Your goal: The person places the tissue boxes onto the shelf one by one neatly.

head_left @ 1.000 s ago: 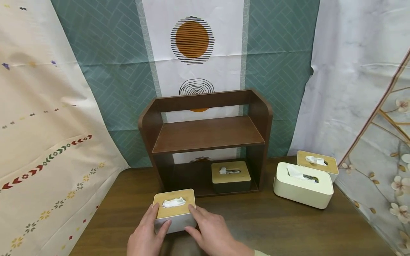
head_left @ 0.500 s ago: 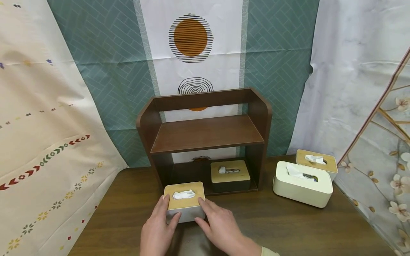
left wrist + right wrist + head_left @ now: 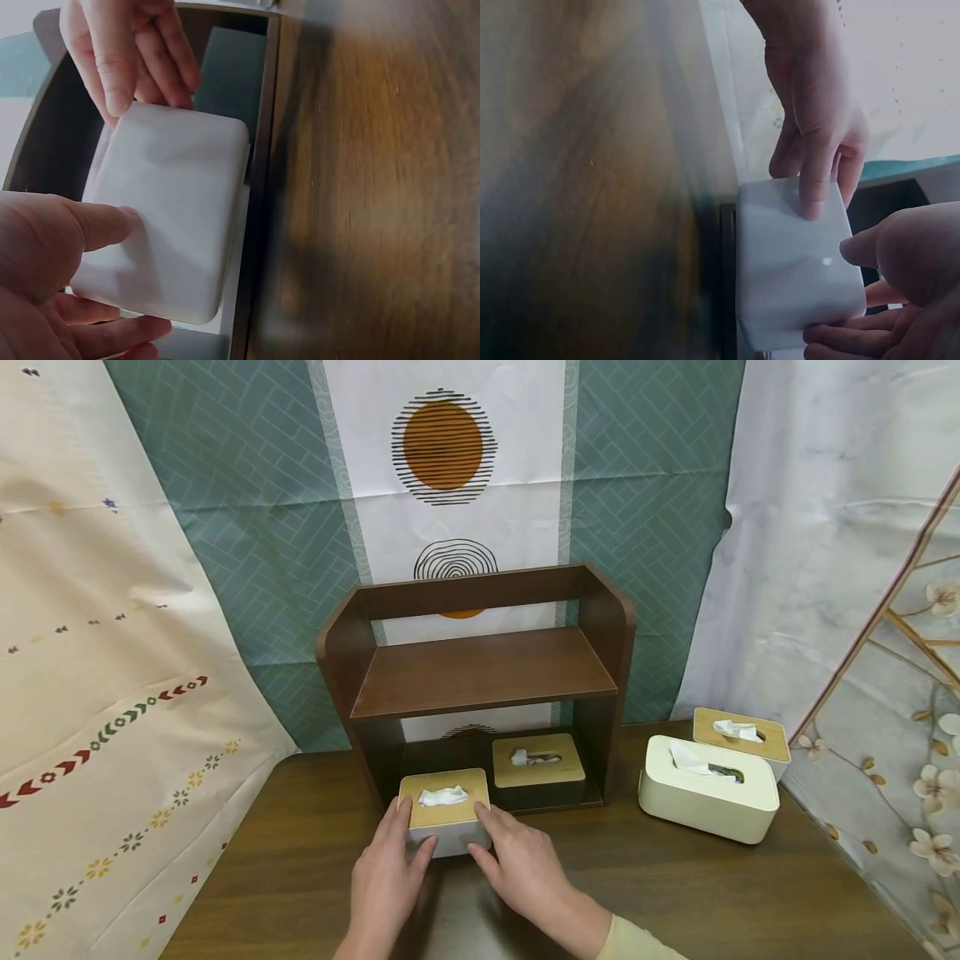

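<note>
Two hands (image 3: 457,868) on box's (image 3: 447,812) wrist-view-only white underside (image 3: 169,210)

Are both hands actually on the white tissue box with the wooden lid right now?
Touching. In the head view the left hand and right hand grip the near corners of the tissue box; the left wrist view shows thumbs pressed on its white wall.

Tissue box (image 3: 447,814) between both hands: pale matt wood lid, smooth white plastic body, soft paper tissue poking out. Shelf (image 3: 480,672) just beyond the fingers: dark brown wood, satin. Table (image 3: 675,885) under the hands: grained wood, slight sheen. Backdrop (image 3: 247,527) behind: printed cloth, creased.
</note>
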A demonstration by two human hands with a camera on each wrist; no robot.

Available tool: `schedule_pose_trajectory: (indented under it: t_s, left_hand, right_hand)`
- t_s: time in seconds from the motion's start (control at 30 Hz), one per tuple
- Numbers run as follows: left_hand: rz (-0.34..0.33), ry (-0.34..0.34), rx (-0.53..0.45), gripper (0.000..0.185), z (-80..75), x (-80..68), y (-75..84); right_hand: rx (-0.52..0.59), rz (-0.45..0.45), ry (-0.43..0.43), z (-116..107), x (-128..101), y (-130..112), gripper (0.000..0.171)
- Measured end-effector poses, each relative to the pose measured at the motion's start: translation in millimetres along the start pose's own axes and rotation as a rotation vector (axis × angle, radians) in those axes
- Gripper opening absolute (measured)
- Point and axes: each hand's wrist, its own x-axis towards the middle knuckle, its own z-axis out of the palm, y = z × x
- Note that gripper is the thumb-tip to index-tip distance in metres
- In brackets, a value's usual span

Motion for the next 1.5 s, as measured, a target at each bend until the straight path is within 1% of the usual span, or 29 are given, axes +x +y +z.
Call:
schedule_pose_trajectory:
  t_s: [0.17, 0.4, 0.6, 0.87, 1.03, 1.2, 1.27, 1.33, 1.5]
  left_hand:
    - [0.018, 0.016, 0.001, 0.071, 7.5, 9.5, -3.9]
    - [0.014, 0.012, -0.012, 0.070, 17.4, 20.4, -8.7]
    - [0.013, 0.022, -0.023, 0.070, 24.2, 26.9, -11.6]
    - [0.012, 0.031, -0.035, 0.068, 31.6, 34.4, -14.7]
    - [0.008, 0.023, -0.042, 0.069, 35.8, 37.3, -16.9]
    - [0.017, 0.035, -0.050, 0.068, 37.4, 40.5, -17.3]
    - [0.015, 0.037, -0.051, 0.067, 38.0, 42.0, -16.5]
    - [0.012, 0.039, -0.053, 0.067, 39.0, 43.6, -15.9]
    - [0.010, 0.039, -0.067, 0.067, 42.2, 45.8, -16.7]
  right_hand:
    - [-0.003, 0.003, 0.008, 2, 8, 3, 0.054]
    - [-0.025, 0.001, 0.011, 6, 18, 8, 0.052]
    - [-0.044, 0.003, 0.004, 11, 26, 13, 0.052]
    - [-0.083, 0.008, 0.016, 14, 34, 18, 0.051]
    - [-0.144, -0.014, 0.017, 15, 37, 21, 0.050]
    - [-0.222, -0.076, 0.067, 15, 43, 29, 0.044]
    - [-0.237, -0.089, 0.083, 13, 47, 33, 0.041]
    - [-0.224, -0.079, 0.079, 12, 50, 37, 0.039]
    - [-0.129, -0.024, 0.031, 11, 55, 45, 0.040]
